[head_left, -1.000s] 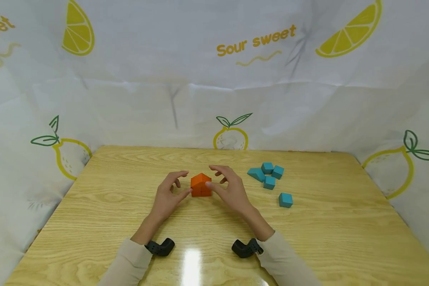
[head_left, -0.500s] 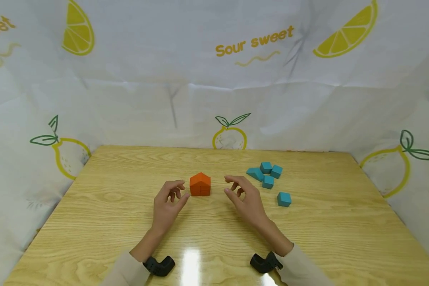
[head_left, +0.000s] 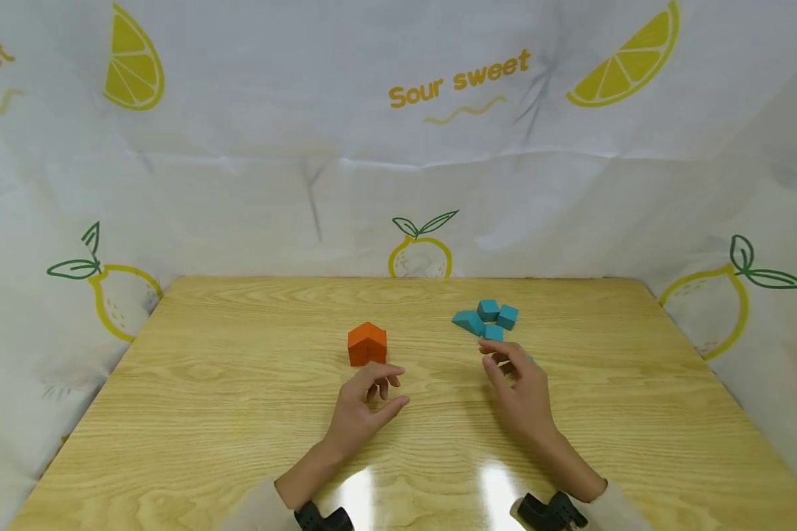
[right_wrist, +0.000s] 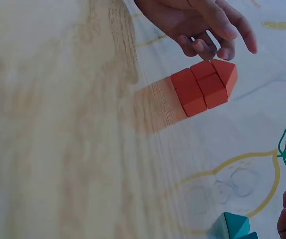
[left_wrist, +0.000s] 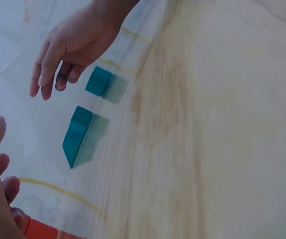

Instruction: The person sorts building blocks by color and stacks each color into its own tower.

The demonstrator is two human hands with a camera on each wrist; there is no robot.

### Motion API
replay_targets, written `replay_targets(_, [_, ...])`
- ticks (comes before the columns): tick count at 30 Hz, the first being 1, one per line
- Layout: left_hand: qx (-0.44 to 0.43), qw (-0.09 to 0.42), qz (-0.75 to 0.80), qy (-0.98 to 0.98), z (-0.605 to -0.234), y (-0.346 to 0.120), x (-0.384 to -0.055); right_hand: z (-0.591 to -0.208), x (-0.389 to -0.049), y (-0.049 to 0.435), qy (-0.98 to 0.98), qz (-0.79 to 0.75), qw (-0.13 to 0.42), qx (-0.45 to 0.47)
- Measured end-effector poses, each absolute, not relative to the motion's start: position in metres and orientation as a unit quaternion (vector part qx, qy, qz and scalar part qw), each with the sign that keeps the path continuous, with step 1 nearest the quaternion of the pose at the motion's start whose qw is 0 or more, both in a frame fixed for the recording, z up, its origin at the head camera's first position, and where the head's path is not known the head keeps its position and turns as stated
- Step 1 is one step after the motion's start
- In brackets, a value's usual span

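Observation:
In the head view a small house of orange blocks [head_left: 367,346] stands left of centre, made of stacked cubes with a triangular roof block on top. My left hand [head_left: 361,413] hovers just in front of it, thumb and fingers apart and holding nothing. Farther right, my right hand [head_left: 523,391] is held over the table with loosely bent fingers, close to a teal cube [head_left: 494,333]. Another teal cube [head_left: 530,361] is mostly hidden behind that hand. A teal triangular block [head_left: 468,321] lies beside the cubes. The right wrist view shows the orange house [right_wrist: 203,89] from its side.
Two more teal cubes, one at the back [head_left: 488,309] and one to its right [head_left: 508,317], sit with the triangular block. The wooden table [head_left: 206,413] is bordered by a white lemon-print cloth [head_left: 272,214]. Wrist cameras are strapped to both arms.
My hands have left the orange house. The right hand has moved right to the teal blocks; the left has come nearer and to the right, in front of the house.

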State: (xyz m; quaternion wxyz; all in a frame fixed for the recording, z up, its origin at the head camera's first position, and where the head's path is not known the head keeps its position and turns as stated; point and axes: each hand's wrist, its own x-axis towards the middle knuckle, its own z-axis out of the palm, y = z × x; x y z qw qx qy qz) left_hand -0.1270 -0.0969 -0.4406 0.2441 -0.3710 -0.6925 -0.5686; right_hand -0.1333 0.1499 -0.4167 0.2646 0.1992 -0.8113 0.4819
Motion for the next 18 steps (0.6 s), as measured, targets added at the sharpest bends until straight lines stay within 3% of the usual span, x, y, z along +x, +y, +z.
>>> replay_targets(13, [-0.372, 0.169, -0.543, -0.734, -0.451, -0.064, -0.133, -0.447, -0.138, 0.218, -0.828, 0.461, 0.288, 0.141])
replay_targets(18, [-0.368, 0.147, -0.543, -0.741, -0.472, -0.048, -0.145, -0.461, -0.144, 0.239, -0.844, 0.448, 0.257, 0.143])
